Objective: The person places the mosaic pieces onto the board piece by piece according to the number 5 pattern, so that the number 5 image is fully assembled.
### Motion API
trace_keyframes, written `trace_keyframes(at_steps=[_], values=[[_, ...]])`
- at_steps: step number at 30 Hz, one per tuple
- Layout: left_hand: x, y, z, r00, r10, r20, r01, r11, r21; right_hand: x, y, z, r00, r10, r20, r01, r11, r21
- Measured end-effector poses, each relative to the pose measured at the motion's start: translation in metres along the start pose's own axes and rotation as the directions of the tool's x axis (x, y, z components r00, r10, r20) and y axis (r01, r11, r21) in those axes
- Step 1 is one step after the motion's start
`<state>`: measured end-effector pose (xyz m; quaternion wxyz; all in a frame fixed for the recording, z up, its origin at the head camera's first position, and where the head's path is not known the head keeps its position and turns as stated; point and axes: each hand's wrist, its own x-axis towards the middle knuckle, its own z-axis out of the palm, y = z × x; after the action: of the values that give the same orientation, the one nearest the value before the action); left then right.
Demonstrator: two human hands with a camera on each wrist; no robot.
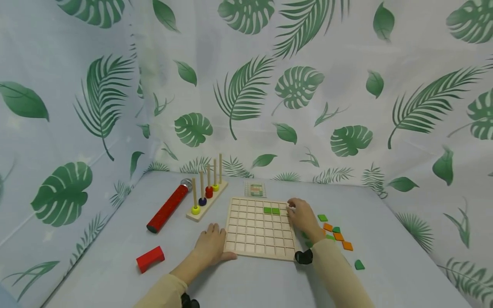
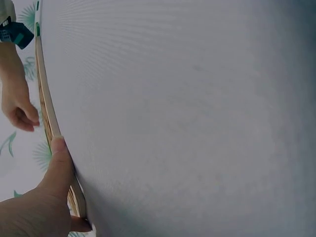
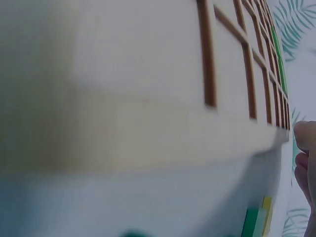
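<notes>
A wooden grid board (image 1: 250, 237) lies flat between the hands, with two green square tiles (image 1: 271, 211) side by side in its upper rows. The left hand (image 1: 209, 246) rests at the board's near left corner, its thumb (image 2: 60, 148) stretched along the front edge and its fingers beside the left edge. At the board's upper right edge is the right hand (image 1: 304, 218), fingers bent and close together. Whether anything sits between its fingertips is hidden. Loose green and orange tiles (image 1: 338, 236) lie right of the board, some partly hidden by the right forearm.
Behind the board lies a small patterned card (image 1: 255, 190). To the left stands a wooden peg stand (image 1: 200, 214) with coloured beads, beside a red tube (image 1: 169, 207) with a silvery end. A red notched block (image 1: 150, 259) is nearer. Leaf-printed cloth (image 1: 246, 85) hangs behind.
</notes>
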<state>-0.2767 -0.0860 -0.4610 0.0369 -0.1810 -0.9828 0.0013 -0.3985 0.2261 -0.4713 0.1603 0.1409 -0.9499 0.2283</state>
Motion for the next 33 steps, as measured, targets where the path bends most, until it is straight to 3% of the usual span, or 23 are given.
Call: trace_keyframes(at_steps=[9,17,28,33], values=[[-0.002,-0.001,-0.001,1.000,0.007,-0.005,-0.007,1.000,-0.019,-0.013,0.026,-0.014,0.991,0.133,-0.024,-0.134,0.990,-0.051],[0.000,-0.001,0.001,1.000,0.012,-0.007,-0.012,1.000,-0.008,-0.025,0.045,-0.026,0.978,0.182,-0.104,-0.188,0.980,-0.058],[-0.002,0.000,-0.001,0.999,0.023,-0.023,-0.023,1.000,-0.012,-0.035,0.054,-0.037,0.969,0.199,-0.146,-0.212,0.974,-0.083],[-0.003,0.000,-0.001,0.999,0.034,-0.027,-0.034,0.999,-0.010,-0.036,0.052,-0.042,0.949,0.279,-0.144,-0.292,0.953,-0.079]])
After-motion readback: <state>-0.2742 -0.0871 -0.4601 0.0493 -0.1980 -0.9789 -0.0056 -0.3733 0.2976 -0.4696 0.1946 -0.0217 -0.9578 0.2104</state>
